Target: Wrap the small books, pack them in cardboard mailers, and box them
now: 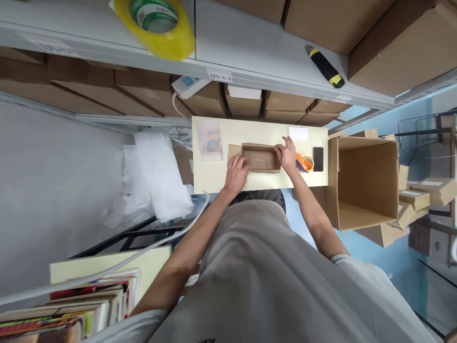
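Note:
A small brown cardboard box (pixel 260 158) lies on the pale yellow table (pixel 214 178), its flaps open. My left hand (pixel 236 172) presses on the box's left flap, fingers curled over its edge. My right hand (pixel 286 153) grips the box's right end, fingers bent round the rim. Just right of that hand sits an orange tape dispenser (pixel 304 163), then a black phone (pixel 318 158). A printed sheet (pixel 210 140) lies on the table to the left of the box.
A large open carton (pixel 364 183) stands right of the table. White plastic wrap (pixel 153 176) is piled at the left. On the shelf above lie a yellow tape roll (pixel 157 24) and a utility knife (pixel 324 66). Books (pixel 71 309) are stacked at lower left.

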A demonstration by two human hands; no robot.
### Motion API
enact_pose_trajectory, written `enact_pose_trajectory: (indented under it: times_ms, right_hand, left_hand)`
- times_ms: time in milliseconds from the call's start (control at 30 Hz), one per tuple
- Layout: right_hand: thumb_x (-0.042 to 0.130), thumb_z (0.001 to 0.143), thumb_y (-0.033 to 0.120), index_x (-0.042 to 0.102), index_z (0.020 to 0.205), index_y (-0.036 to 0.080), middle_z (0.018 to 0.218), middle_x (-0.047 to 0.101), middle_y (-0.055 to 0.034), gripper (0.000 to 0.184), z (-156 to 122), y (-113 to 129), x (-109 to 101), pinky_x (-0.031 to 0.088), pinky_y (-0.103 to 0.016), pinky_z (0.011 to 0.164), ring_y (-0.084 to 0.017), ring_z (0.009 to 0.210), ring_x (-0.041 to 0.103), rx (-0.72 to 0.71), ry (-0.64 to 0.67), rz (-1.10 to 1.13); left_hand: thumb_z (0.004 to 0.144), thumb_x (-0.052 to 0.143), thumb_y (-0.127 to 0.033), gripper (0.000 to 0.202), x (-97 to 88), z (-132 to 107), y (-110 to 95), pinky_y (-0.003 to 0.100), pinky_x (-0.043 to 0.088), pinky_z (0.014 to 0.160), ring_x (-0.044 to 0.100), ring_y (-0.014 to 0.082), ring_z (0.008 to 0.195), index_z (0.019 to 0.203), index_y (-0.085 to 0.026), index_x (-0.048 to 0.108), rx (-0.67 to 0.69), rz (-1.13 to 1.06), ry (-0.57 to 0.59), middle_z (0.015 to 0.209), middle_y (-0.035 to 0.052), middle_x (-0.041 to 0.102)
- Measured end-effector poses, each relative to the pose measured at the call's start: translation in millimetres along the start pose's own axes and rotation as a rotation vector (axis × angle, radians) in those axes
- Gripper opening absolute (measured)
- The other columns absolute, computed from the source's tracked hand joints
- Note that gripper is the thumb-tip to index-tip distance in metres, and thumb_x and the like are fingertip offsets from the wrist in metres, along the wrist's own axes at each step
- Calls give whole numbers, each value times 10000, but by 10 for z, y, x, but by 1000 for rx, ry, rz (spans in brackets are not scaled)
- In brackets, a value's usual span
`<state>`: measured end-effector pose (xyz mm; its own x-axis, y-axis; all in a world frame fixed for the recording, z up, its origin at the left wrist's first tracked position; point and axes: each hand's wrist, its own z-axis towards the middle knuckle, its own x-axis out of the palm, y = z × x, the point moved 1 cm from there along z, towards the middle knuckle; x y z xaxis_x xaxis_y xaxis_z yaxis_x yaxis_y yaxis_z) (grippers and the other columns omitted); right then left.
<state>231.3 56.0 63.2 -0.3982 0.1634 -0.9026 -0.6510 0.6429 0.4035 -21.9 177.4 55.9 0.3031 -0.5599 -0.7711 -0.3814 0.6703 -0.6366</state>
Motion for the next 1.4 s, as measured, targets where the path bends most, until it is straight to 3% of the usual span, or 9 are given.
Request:
enact_pose_trajectory:
  times_ms: [200, 367, 467, 600, 767, 967, 1067, 1233, 1400]
  right_hand:
    - [585, 1116, 292, 766, 1449, 188, 1817, 452, -206, 393, -225, 91, -34, 345, -687, 1420, -390, 1765, 296, 13, -105, 69]
    - [535, 1153, 426, 752, 1449, 242, 1814, 444, -194, 411, -580, 255, -205, 317, -763, 1403, -402, 1771, 296, -1, -250, 165]
    - [538, 1156, 468, 755, 1432, 265, 1785, 482, -188, 405, -737, 341, -236, 305, -788, 1396, -399, 1765, 316, 4, -264, 178]
    - [555, 1153, 472, 756, 1426, 278, 1766, 511, -186, 390, -901, 416, -211, 340, -791, 1381, -399, 1739, 375, 9, -251, 166]
    - [563, 1148, 453, 755, 1419, 262, 1737, 541, -199, 383, -1065, 470, -150, 399, -763, 1363, -393, 1707, 426, 27, -234, 177]
    - [561, 1142, 430, 739, 1444, 274, 1702, 592, -192, 384, -1077, 593, -96, 433, -744, 1358, -383, 1671, 484, 20, -192, 216]
    - [546, 1146, 424, 738, 1454, 281, 1694, 607, -181, 390, -1023, 711, -87, 454, -708, 1363, -369, 1640, 531, -15, -170, 237]
    - [567, 1148, 497, 713, 1519, 255, 1668, 646, -183, 466, -863, 973, -186, 440, -615, 1399, -346, 1629, 556, -45, -136, 455]
    - [595, 1046, 851, 688, 1557, 233, 1516, 774, -177, 807, -681, 1210, -436, 604, -545, 1253, -339, 1446, 732, 94, 54, 1048]
  left_hand:
    - [1037, 605, -224, 284, -257, 58, 38, 593, 463, 1352, 575, 363, 1562, 1244, -222, 800, -53, -78, -103, 1569, 155, 680]
    - [1009, 632, -291, 476, -467, 393, 747, 685, 429, 1312, 587, 470, 1500, 1458, -135, 651, -639, -68, -384, 1497, 271, 677]
    - [941, 715, -305, 564, -400, 621, 1169, 687, 430, 1294, 599, 519, 1485, 1428, -45, 601, -1018, -9, -321, 1475, 358, 663]
    - [883, 836, -343, 696, -277, 759, 1397, 655, 458, 1269, 616, 526, 1481, 1430, -21, 550, -1220, 55, -204, 1500, 397, 638]
    - [817, 925, -367, 695, -321, 707, 1461, 585, 459, 1294, 614, 480, 1491, 1352, -53, 614, -1179, 99, -169, 1497, 357, 656]
    - [960, 744, -341, 250, -501, 613, 1506, 537, 573, 1184, 760, 397, 1271, 1135, -173, 682, -1068, 9, -89, 1266, 220, 801]
    - [967, 718, -301, 238, -648, 559, 1435, 539, 587, 1176, 784, 383, 1222, 1169, -196, 650, -1015, -30, -185, 1215, 198, 815]
    - [959, 781, -443, 378, -996, 358, 1054, 503, 685, 986, 821, 310, 960, 1184, -241, 554, -759, -405, -468, 1026, 108, 813]
    - [817, 917, -736, 663, -1117, 145, 342, 373, 703, 799, 827, 242, 833, 1118, -276, 548, -455, -954, -386, 936, 28, 806]
